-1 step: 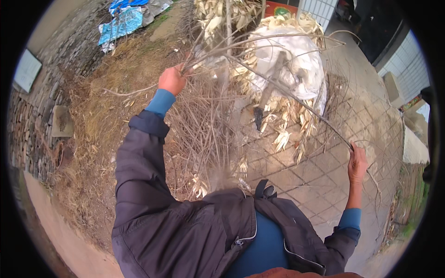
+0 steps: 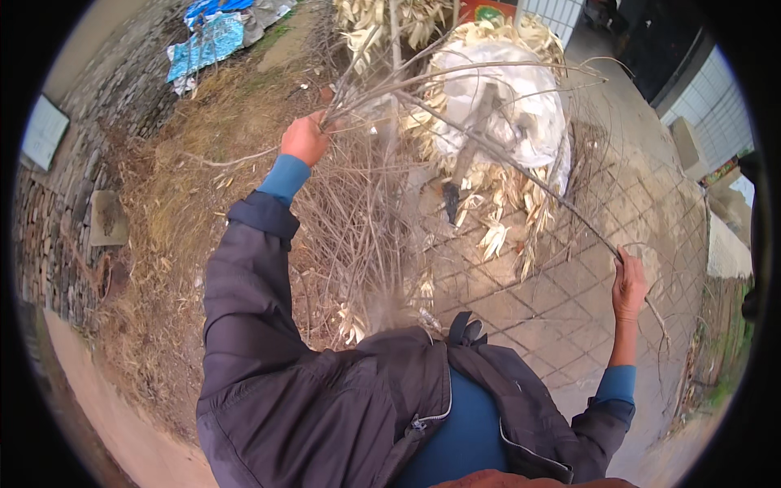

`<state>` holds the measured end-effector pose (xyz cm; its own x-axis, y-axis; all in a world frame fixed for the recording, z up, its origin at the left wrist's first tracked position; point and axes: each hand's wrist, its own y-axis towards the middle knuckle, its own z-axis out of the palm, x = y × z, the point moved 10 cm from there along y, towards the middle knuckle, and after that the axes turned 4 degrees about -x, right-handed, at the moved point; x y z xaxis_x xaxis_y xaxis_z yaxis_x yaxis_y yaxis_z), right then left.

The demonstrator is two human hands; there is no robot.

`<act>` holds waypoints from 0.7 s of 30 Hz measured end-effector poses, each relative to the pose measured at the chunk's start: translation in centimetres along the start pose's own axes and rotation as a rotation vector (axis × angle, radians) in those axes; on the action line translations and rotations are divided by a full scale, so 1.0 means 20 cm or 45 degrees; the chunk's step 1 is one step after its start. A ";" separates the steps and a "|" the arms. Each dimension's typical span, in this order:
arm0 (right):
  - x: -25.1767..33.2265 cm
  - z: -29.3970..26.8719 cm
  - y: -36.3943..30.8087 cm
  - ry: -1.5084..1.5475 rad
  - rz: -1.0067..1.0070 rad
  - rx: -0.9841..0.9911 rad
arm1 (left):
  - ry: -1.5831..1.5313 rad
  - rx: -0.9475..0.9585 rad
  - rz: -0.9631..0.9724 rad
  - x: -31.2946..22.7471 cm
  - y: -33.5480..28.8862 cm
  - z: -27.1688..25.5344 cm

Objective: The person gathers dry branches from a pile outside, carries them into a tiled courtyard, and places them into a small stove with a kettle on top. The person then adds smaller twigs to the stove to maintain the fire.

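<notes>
My left hand [image 2: 305,140] is closed around the lower ends of several thin dry branches [image 2: 382,88], which fan out up and to the right. Out to the right, my right hand [image 2: 629,283] grips a long bare branch [image 2: 561,201] near one end. This branch slants up and left across the view toward the bunch at my left hand; whether it joins that bunch I cannot tell. Its thin tip hangs below my right fist. Beneath and between my arms lies a heap of dry twigs [image 2: 362,203].
A pile of pale corn husks [image 2: 529,195] under white plastic sheeting [image 2: 521,110] stands ahead. Paving with a diamond pattern [image 2: 561,301] spreads to the right. At far left are a stone wall [image 2: 49,236] and a square block [image 2: 108,218]. Blue sheeting [image 2: 205,49] lies far left ahead.
Hardly anything differs: both hands keep their hold on the branches. The background has shifted slightly up and left in the view.
</notes>
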<state>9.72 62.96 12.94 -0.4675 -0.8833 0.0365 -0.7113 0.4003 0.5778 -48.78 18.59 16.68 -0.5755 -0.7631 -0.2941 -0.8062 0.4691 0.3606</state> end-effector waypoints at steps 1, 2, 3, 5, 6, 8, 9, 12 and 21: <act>0.00 -0.05 -0.04 -0.005 -0.006 -0.011 | -0.065 0.030 0.076 -0.08 0.01 0.09; -0.01 -0.09 -0.08 -0.011 -0.014 -0.023 | -0.101 0.049 0.086 -0.12 0.01 0.17; -0.05 -0.11 -0.14 -0.042 0.065 0.046 | -0.135 0.066 0.094 -0.16 0.02 0.23; -0.09 -0.13 -0.22 -0.039 0.107 0.112 | -0.153 0.071 0.094 -0.24 0.02 0.29; -0.12 -0.13 -0.26 -0.010 0.137 0.151 | -0.140 0.068 0.084 -0.27 0.03 0.30; -0.15 -0.13 -0.37 -0.050 0.199 0.239 | -0.178 0.011 0.133 -0.33 0.06 0.31; -0.17 -0.13 -0.42 -0.047 0.256 0.281 | -0.228 -0.039 0.190 -0.35 0.08 0.31; -0.09 -0.14 -0.53 -0.050 0.160 0.309 | -0.336 0.065 0.268 -0.37 0.11 0.44; 0.06 -0.35 -0.45 0.036 0.052 0.181 | -0.298 0.641 0.511 -0.39 -0.26 0.95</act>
<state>19.19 56.51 13.50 -0.4837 -0.8714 0.0816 -0.7603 0.4645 0.4540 -42.74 30.57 0.20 -0.8121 -0.3971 -0.4277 -0.4569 0.8885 0.0427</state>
